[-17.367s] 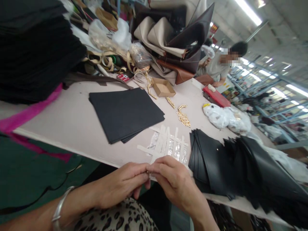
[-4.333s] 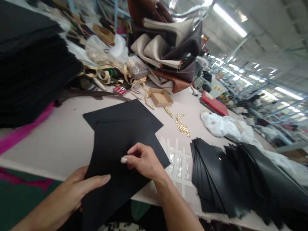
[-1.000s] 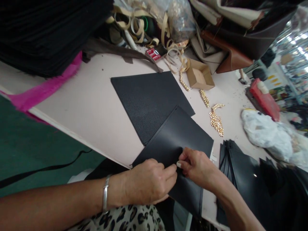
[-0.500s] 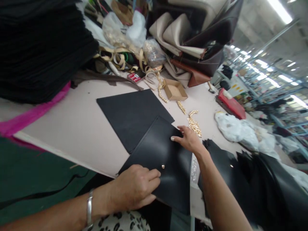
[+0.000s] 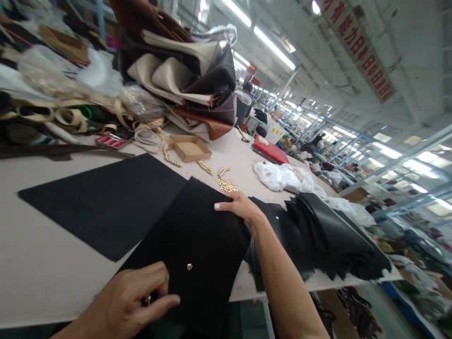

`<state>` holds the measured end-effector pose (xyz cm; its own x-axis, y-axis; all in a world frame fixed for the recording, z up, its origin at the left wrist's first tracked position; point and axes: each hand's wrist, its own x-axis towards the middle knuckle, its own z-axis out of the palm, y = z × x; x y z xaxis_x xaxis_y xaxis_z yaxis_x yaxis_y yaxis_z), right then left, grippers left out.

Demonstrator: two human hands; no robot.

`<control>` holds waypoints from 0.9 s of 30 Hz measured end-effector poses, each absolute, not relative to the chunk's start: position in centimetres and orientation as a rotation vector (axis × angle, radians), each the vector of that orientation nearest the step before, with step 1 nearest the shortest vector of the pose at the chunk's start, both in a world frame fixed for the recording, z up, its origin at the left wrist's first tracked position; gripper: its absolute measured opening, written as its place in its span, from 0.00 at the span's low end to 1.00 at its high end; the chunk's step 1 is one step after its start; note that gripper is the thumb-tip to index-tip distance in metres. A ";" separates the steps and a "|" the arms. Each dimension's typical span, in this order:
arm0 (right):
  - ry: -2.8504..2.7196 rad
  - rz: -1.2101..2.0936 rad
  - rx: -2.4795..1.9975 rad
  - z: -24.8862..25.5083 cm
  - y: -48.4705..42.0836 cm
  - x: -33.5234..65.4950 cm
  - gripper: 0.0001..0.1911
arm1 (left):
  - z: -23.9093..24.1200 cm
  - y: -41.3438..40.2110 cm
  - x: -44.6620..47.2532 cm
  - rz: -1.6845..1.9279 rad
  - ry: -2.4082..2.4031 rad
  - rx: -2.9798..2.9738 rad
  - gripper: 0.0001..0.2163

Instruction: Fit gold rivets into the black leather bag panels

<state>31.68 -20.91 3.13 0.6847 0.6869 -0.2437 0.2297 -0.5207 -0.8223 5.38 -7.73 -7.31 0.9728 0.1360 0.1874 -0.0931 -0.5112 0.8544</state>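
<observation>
A black leather-like panel [image 5: 208, 235] lies in front of me, with a small shiny metal stud [image 5: 189, 267] standing on its face. Its far right edge is pinched by my right hand [image 5: 238, 206], thumb on top and fingers underneath, mostly hidden. My left hand [image 5: 130, 294] is curled over the near left part of the panel. A small gold-coloured piece [image 5: 147, 300] glints between its bent fingers and thumb; whether it is a stud or a ring I cannot tell. Another black panel [image 5: 106, 202] lies flat to the left, partly under the first one.
Small gold metal pieces [image 5: 226, 183] lie beyond my right hand, near a shallow cardboard box [image 5: 190, 148]. Brown and beige leather pieces [image 5: 176, 80] are stacked behind. Black panels [image 5: 328, 230] are piled on the right, with white plastic bags [image 5: 278, 175] beyond.
My view has swung right and up, so table items appear further left. My left hand has drawn back from the stud, and the gold piece now shows in it. My right hand stays at the panel's edge.
</observation>
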 end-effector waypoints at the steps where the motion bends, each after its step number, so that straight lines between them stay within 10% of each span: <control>1: -0.636 0.677 -2.043 4.0 -22.9 31.3 0.20 | -7.0 -7.6 5.5 0.206 0.101 2.058 0.19; 16: 0.449 -0.446 -2.319 0.4 -50.4 28.7 0.41 | -6.5 -8.8 5.3 -0.157 0.414 1.230 0.16; 27: -0.864 -0.427 -2.869 -3.8 -37.6 29.5 0.30 | -6.8 -9.7 4.7 -0.246 0.364 1.121 0.18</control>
